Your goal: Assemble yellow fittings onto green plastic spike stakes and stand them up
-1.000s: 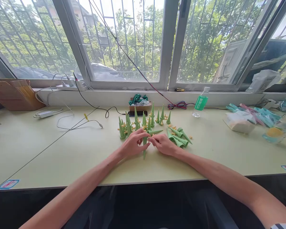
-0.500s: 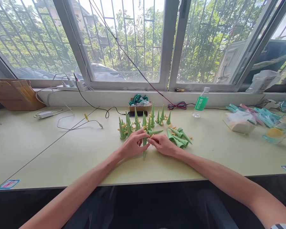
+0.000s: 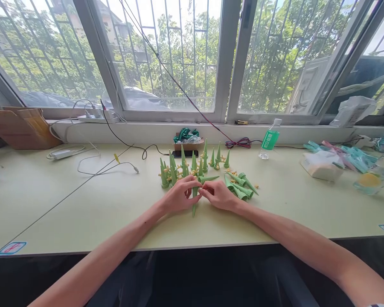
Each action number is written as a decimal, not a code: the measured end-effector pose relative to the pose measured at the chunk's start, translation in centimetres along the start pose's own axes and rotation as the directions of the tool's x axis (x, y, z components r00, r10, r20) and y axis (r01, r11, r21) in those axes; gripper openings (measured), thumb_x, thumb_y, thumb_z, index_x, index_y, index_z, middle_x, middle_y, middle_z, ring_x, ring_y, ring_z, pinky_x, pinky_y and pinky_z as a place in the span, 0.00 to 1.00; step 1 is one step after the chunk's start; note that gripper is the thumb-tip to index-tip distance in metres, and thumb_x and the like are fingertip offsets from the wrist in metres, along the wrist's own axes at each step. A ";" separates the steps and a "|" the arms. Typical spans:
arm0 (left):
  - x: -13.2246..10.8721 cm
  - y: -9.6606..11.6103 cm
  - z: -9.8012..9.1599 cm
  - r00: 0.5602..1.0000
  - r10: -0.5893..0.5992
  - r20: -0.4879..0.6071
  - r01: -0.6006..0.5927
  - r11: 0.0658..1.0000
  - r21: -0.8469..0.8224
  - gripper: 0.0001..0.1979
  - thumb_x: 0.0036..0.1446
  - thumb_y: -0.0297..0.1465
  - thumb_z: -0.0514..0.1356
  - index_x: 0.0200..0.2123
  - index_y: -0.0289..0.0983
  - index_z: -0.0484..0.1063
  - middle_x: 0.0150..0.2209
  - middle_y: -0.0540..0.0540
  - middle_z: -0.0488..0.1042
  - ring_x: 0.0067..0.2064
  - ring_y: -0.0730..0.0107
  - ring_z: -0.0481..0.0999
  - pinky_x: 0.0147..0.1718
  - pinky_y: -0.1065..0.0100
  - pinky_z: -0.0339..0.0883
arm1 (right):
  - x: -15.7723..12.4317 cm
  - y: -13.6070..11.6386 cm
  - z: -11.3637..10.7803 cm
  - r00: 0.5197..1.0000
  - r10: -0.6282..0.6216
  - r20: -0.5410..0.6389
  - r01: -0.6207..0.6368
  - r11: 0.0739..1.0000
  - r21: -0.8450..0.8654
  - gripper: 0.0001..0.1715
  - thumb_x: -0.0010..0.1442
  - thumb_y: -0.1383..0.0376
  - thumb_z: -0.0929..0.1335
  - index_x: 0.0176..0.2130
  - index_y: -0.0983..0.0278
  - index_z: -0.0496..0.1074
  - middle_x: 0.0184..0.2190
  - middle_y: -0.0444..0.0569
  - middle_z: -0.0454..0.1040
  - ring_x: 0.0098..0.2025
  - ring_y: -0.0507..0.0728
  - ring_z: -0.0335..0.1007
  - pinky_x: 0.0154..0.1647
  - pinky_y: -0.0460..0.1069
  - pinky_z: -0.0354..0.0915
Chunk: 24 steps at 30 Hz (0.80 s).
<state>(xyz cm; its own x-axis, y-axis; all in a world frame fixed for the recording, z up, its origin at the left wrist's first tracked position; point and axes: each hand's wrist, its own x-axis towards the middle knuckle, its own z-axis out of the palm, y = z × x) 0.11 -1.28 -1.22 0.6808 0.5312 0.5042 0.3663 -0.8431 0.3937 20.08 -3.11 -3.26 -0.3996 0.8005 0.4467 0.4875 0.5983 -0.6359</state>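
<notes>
My left hand [image 3: 180, 195] is closed around a green plastic watering spike [image 3: 194, 209], its pointed tip directed down towards the table's front edge. Against the side of that spike, close to its wide end, the fingertips of my right hand [image 3: 220, 195] are pinched together. What they hold, if anything, is too small and covered to make out. Several standing spikes [image 3: 205, 164] with small yellow valves rise just behind the hands, points up. One lying spike [image 3: 208, 178] is beyond my fingertips. Right of my right hand is a pile of loose spikes [image 3: 241, 192], with small yellow pieces [image 3: 256, 186] around it.
A phone [image 3: 185, 153] and a small box of green material [image 3: 188, 138] are behind the spikes. To the right stand a water bottle [image 3: 270, 140] and a white packet [image 3: 321, 164]. Cables [image 3: 105, 166] cross the left side; a cardboard box [image 3: 22, 128] sits far left.
Both hands stay at the spike in nearly the same place. My right fingertips have shifted very slightly against it, and the whole view has moved a little.
</notes>
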 end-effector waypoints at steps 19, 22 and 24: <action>0.1 0.3 -0.1 0.999 -0.038 0.021 0.039 0.999 -0.025 0.10 0.57 0.31 0.59 0.42 0.37 0.73 0.36 0.48 0.67 0.24 0.82 0.65 0.25 0.74 0.65 | 0.0 -0.2 0.0 1.000 0.021 0.005 -0.021 1.000 -0.005 0.16 0.63 0.59 0.64 0.27 0.65 0.67 0.18 0.40 0.61 0.22 0.48 0.52 0.24 0.45 0.50; 0.1 0.3 -0.1 0.998 -0.044 0.040 0.045 0.999 -0.026 0.10 0.56 0.30 0.59 0.43 0.37 0.72 0.36 0.48 0.66 0.23 0.82 0.64 0.25 0.74 0.64 | 0.0 -0.2 0.0 1.000 -0.001 0.012 0.001 1.000 -0.007 0.17 0.64 0.59 0.62 0.25 0.65 0.64 0.19 0.41 0.61 0.22 0.49 0.52 0.24 0.45 0.50; 0.0 0.3 -0.1 0.998 -0.046 0.045 0.047 0.998 -0.030 0.10 0.56 0.31 0.59 0.43 0.37 0.72 0.36 0.49 0.66 0.24 0.82 0.64 0.25 0.74 0.64 | 0.0 -0.1 0.1 1.000 -0.016 0.015 0.017 1.000 -0.023 0.20 0.65 0.59 0.61 0.24 0.65 0.63 0.19 0.41 0.61 0.22 0.49 0.52 0.25 0.46 0.50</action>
<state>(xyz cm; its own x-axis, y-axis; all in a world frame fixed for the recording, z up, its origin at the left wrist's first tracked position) 0.18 -1.47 -1.03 0.6910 0.5650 0.4509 0.3785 -0.8142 0.4402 19.94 -3.19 -3.21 -0.4190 0.7899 0.4477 0.4984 0.6123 -0.6138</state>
